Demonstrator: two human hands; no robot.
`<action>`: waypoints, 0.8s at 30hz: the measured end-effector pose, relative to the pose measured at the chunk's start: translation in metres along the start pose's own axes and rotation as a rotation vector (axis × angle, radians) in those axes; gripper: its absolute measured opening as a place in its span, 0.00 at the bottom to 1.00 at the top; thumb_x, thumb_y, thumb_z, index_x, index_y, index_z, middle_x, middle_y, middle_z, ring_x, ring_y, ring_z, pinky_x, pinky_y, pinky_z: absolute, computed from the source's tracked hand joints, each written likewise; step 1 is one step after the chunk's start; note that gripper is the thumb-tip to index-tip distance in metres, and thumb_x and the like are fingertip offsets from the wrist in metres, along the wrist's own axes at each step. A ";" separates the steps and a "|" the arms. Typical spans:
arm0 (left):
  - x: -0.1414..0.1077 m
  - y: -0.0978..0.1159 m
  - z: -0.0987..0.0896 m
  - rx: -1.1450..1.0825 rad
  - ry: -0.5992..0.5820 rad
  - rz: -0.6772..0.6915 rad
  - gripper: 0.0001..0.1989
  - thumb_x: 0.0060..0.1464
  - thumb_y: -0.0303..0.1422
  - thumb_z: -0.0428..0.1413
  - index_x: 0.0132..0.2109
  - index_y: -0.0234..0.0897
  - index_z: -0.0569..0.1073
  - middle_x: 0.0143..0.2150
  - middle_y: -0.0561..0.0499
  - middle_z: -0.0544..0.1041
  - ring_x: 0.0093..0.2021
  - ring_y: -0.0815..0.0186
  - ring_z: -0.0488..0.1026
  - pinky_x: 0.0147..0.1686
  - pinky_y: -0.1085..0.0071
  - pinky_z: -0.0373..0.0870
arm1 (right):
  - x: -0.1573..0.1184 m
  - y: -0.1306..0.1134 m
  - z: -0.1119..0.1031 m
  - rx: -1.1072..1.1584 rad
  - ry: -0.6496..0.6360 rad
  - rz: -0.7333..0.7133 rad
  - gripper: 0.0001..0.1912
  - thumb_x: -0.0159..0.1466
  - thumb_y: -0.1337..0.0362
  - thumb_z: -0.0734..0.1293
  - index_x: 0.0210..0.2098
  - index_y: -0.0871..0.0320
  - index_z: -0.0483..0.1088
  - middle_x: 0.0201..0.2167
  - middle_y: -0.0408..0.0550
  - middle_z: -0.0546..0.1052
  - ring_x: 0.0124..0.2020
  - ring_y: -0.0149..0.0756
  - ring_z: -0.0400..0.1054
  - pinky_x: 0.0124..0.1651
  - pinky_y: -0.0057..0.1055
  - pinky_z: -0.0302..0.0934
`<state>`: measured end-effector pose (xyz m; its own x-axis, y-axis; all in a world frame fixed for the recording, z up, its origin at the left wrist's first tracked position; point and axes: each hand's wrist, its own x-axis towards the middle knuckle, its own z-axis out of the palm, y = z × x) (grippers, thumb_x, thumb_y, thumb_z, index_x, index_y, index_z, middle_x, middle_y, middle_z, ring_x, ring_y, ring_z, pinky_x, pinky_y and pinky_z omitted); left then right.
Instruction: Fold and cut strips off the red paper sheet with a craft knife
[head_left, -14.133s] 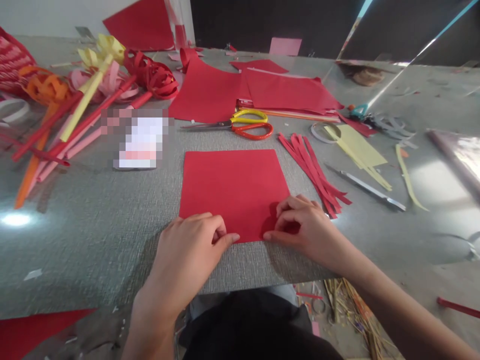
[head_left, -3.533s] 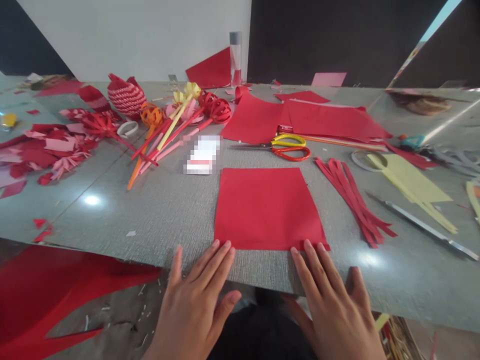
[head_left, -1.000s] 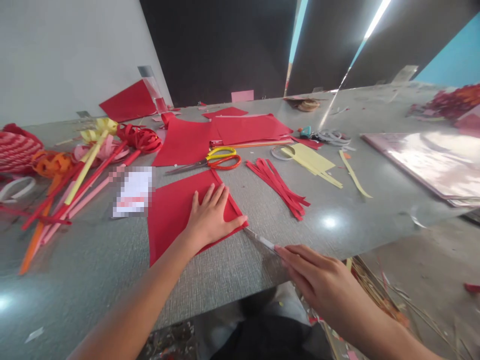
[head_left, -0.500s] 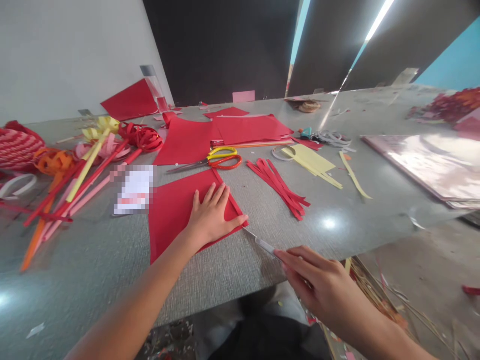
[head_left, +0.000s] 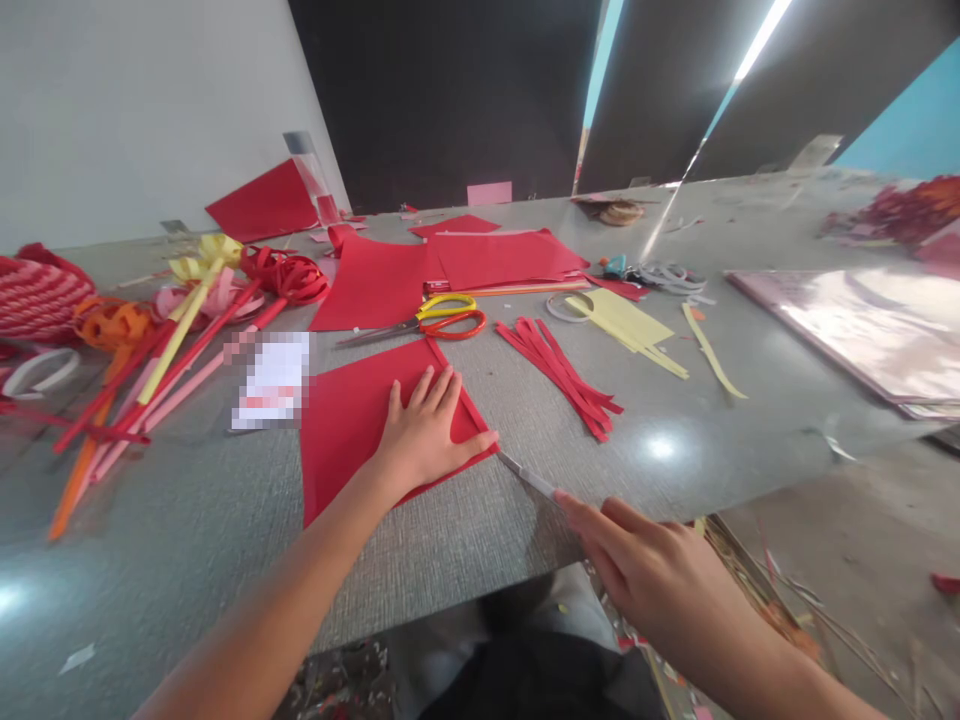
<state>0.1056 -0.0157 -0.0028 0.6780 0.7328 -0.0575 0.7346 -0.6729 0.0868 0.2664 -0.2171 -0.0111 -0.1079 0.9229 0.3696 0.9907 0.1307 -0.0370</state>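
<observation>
A sheet of red paper point(head_left: 352, 410) lies on the table, its right edge folded over into a narrow strip point(head_left: 469, 400). My left hand point(head_left: 424, 430) presses flat on the sheet with fingers spread, the thumb reaching the near right corner. Around the handle of a thin-bladed craft knife point(head_left: 529, 477) my right hand point(head_left: 637, 550) is closed. The blade tip is at that corner of the paper, close to my left thumb; whether it is inside the fold I cannot tell. Just beyond the sheet rest scissors point(head_left: 450, 317) with yellow and red handles.
Cut red strips point(head_left: 559, 378) lie right of the sheet, with yellow paper point(head_left: 626, 320) behind them. More red sheets point(head_left: 502, 260) are stacked at the back. Paper flowers on sticks point(head_left: 176, 345) spread at left. A glossy pack point(head_left: 855, 335) sits at right by the table edge.
My right hand and the knife have shifted slightly right, the blade tip staying near the paper's corner. My left hand keeps its place on the sheet.
</observation>
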 end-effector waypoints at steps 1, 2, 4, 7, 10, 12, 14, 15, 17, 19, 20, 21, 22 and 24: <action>0.000 0.000 0.000 0.002 -0.002 -0.001 0.46 0.51 0.60 0.40 0.67 0.33 0.45 0.69 0.45 0.43 0.68 0.52 0.36 0.62 0.44 0.31 | 0.000 0.000 -0.001 -0.034 0.002 -0.020 0.18 0.65 0.70 0.53 0.47 0.62 0.71 0.20 0.42 0.70 0.12 0.28 0.63 0.15 0.29 0.48; 0.000 0.000 0.000 0.003 -0.004 -0.004 0.46 0.51 0.60 0.40 0.67 0.33 0.45 0.69 0.45 0.43 0.68 0.52 0.37 0.62 0.44 0.31 | 0.001 -0.001 -0.003 -0.061 0.000 -0.035 0.19 0.63 0.72 0.53 0.46 0.62 0.71 0.20 0.41 0.71 0.12 0.28 0.63 0.16 0.30 0.47; 0.000 0.000 -0.001 0.004 -0.007 -0.009 0.46 0.50 0.60 0.41 0.67 0.34 0.46 0.69 0.45 0.43 0.68 0.51 0.37 0.62 0.44 0.31 | 0.004 -0.001 -0.007 -0.103 -0.018 -0.070 0.19 0.60 0.74 0.55 0.46 0.63 0.71 0.19 0.41 0.71 0.12 0.28 0.63 0.16 0.30 0.45; 0.000 0.000 -0.001 -0.003 -0.012 -0.008 0.46 0.50 0.61 0.41 0.67 0.34 0.46 0.69 0.45 0.44 0.68 0.49 0.37 0.62 0.44 0.32 | 0.009 -0.001 -0.010 -0.159 -0.046 -0.121 0.20 0.57 0.75 0.57 0.46 0.65 0.71 0.19 0.41 0.71 0.12 0.28 0.63 0.16 0.31 0.40; 0.000 0.000 -0.002 -0.001 -0.015 -0.009 0.47 0.50 0.61 0.41 0.67 0.33 0.46 0.69 0.45 0.43 0.68 0.50 0.36 0.62 0.43 0.32 | 0.013 0.001 -0.012 -0.189 -0.072 -0.132 0.22 0.53 0.75 0.59 0.47 0.64 0.71 0.18 0.41 0.71 0.12 0.29 0.63 0.17 0.32 0.36; 0.000 0.000 -0.002 0.002 -0.016 -0.013 0.47 0.50 0.61 0.41 0.67 0.34 0.46 0.69 0.45 0.43 0.68 0.50 0.36 0.62 0.44 0.32 | 0.016 0.002 -0.011 -0.195 -0.097 -0.130 0.24 0.51 0.76 0.59 0.47 0.64 0.71 0.19 0.42 0.71 0.12 0.29 0.63 0.18 0.32 0.34; 0.000 0.000 -0.001 0.002 -0.014 -0.017 0.46 0.49 0.61 0.41 0.67 0.35 0.46 0.69 0.45 0.43 0.68 0.50 0.36 0.62 0.44 0.32 | 0.019 0.002 -0.011 -0.198 -0.122 -0.123 0.26 0.50 0.77 0.59 0.48 0.63 0.70 0.19 0.42 0.72 0.12 0.29 0.63 0.19 0.32 0.33; 0.000 0.000 -0.001 0.001 -0.013 -0.017 0.47 0.49 0.61 0.41 0.67 0.35 0.46 0.69 0.46 0.43 0.68 0.50 0.36 0.62 0.44 0.32 | 0.020 0.003 -0.010 -0.197 -0.130 -0.118 0.26 0.50 0.77 0.59 0.48 0.63 0.70 0.19 0.42 0.72 0.12 0.29 0.63 0.19 0.33 0.33; 0.000 -0.001 0.000 -0.001 -0.013 -0.014 0.47 0.49 0.62 0.40 0.67 0.34 0.45 0.69 0.45 0.43 0.68 0.50 0.36 0.62 0.44 0.32 | 0.023 0.003 -0.008 -0.194 -0.134 -0.110 0.25 0.51 0.77 0.59 0.48 0.62 0.70 0.19 0.42 0.72 0.12 0.29 0.63 0.19 0.33 0.33; 0.000 -0.001 0.001 -0.001 -0.016 -0.009 0.48 0.49 0.62 0.39 0.67 0.32 0.44 0.69 0.45 0.42 0.68 0.51 0.36 0.62 0.43 0.32 | 0.025 0.004 -0.007 -0.187 -0.131 -0.112 0.25 0.52 0.76 0.60 0.48 0.62 0.70 0.19 0.42 0.72 0.13 0.28 0.63 0.19 0.32 0.33; 0.001 -0.002 0.001 -0.002 -0.018 -0.010 0.49 0.49 0.63 0.38 0.67 0.32 0.43 0.69 0.45 0.42 0.68 0.51 0.36 0.62 0.43 0.31 | 0.027 0.004 -0.007 -0.184 -0.133 -0.113 0.25 0.52 0.76 0.60 0.48 0.62 0.70 0.19 0.42 0.72 0.13 0.28 0.63 0.19 0.32 0.33; 0.001 -0.002 0.001 -0.004 -0.020 -0.010 0.50 0.49 0.63 0.38 0.67 0.31 0.43 0.69 0.46 0.42 0.68 0.51 0.36 0.62 0.43 0.31 | 0.028 0.004 -0.006 -0.184 -0.139 -0.112 0.25 0.52 0.76 0.60 0.48 0.62 0.70 0.19 0.42 0.72 0.13 0.28 0.63 0.19 0.32 0.33; 0.001 -0.002 0.001 -0.005 -0.022 -0.011 0.50 0.48 0.64 0.38 0.67 0.31 0.43 0.69 0.46 0.41 0.68 0.51 0.36 0.62 0.43 0.31 | 0.030 0.004 -0.006 -0.186 -0.150 -0.109 0.25 0.52 0.76 0.60 0.49 0.62 0.70 0.19 0.42 0.73 0.13 0.28 0.63 0.19 0.32 0.33; 0.002 -0.001 0.002 -0.005 -0.025 -0.012 0.50 0.48 0.64 0.37 0.67 0.31 0.43 0.69 0.46 0.41 0.68 0.51 0.36 0.62 0.43 0.31 | 0.032 0.004 -0.006 -0.193 -0.172 -0.101 0.25 0.52 0.76 0.60 0.49 0.61 0.70 0.19 0.42 0.73 0.13 0.28 0.63 0.19 0.32 0.33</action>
<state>0.1058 -0.0136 -0.0046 0.6695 0.7381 -0.0834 0.7427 -0.6634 0.0912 0.2671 -0.1890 0.0058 -0.2030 0.9589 0.1984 0.9698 0.1689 0.1759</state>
